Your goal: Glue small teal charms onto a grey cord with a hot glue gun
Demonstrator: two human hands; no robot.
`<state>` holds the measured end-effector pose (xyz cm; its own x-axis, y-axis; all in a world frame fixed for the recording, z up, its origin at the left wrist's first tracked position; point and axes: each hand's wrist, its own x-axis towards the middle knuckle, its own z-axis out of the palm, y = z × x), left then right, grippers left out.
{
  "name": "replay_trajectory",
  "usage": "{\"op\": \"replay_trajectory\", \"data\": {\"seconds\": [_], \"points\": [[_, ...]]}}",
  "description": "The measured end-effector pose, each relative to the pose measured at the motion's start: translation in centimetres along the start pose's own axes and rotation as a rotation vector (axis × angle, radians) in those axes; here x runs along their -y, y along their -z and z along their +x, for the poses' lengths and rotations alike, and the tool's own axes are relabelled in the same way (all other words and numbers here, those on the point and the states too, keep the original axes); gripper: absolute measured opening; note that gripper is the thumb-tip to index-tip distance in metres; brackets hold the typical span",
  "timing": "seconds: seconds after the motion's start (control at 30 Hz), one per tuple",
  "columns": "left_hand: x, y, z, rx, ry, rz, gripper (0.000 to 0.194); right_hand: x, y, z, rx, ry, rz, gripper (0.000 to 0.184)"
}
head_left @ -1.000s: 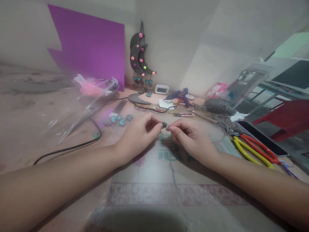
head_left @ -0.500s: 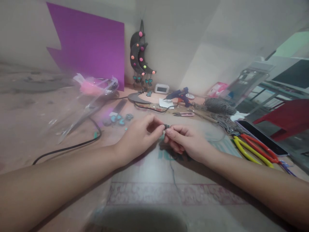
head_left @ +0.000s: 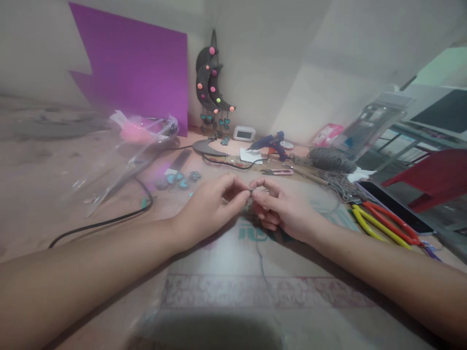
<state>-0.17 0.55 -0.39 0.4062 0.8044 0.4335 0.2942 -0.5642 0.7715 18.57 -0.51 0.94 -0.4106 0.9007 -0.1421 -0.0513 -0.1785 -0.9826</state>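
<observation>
My left hand [head_left: 215,201] pinches a tiny dark grey piece [head_left: 251,190] between thumb and forefinger, above the middle of the table. My right hand [head_left: 282,206] meets it fingertip to fingertip, its thumb and forefinger closed on the same piece. The fingers cover most of it; it looks like grey yarn, but its shape cannot be made out. Below the hands a thin grey yarn strand [head_left: 261,262] trails toward me over a clear-covered board [head_left: 219,262] with printed lettering. Small grey and turquoise charms [head_left: 178,180] lie left of the hands.
Behind are a grey crescent [head_left: 209,147], a blue glue gun [head_left: 270,143], thread snips [head_left: 279,172] and a small white clock [head_left: 244,133]. To the right lie grey yarn [head_left: 332,159], yellow-handled and red-handled pliers [head_left: 379,228] and a phone [head_left: 396,206]. A black cable [head_left: 105,222] crosses the left side.
My right forefinger has lifted and reached forward over the small piece, and the right fingers have spread a little. Less of the piece shows now. The left hand has hardly moved.
</observation>
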Motion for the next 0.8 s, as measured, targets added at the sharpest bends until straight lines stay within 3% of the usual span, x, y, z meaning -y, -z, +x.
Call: {"op": "replay_trajectory", "data": {"seconds": [0.3, 0.5, 0.8], "points": [[0.20, 0.07, 0.46, 0.043, 0.119, -0.130, 0.027, -0.14, 0.00, 0.28, -0.134, 0.102, -0.032, 0.036], [-0.40, 0.11, 0.47, -0.006, 0.160, -0.093, 0.019, -0.27, 0.06, 0.22, -0.135, 0.123, -0.086, 0.034], [-0.19, 0.08, 0.36, 0.028, 0.160, -0.013, 0.020, 0.04, -0.48, -0.14, -0.164, 0.176, -0.368, 0.031]]}}
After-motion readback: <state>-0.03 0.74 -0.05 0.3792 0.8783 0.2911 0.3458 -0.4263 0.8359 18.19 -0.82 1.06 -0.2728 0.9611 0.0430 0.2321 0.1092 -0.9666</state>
